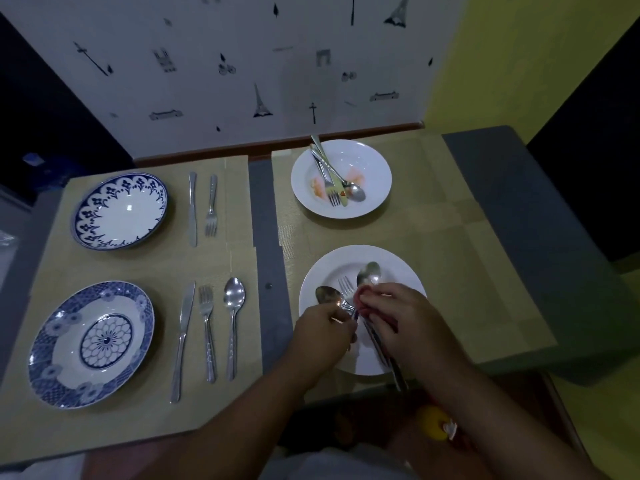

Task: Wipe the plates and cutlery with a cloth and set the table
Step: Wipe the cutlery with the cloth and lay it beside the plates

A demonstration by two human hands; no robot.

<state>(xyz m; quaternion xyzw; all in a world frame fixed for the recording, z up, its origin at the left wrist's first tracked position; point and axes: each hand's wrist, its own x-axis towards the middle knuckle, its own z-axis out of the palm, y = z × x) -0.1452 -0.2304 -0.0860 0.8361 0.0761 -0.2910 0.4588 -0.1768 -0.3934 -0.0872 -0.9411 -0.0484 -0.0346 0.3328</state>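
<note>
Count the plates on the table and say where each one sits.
4. One blue-rimmed plate far left, one blue-patterned plate near left, a smeared white plate far right holding cutlery, and a second white plate near right. None appears hidden.

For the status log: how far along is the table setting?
Done: far blue plate and near blue plate, cutlery laid beside each. In hand: left hand holds spoons over the near white plate; right hand rubs them with the red cloth. Left: far white plate, smeared orange, utensils in it.
</note>
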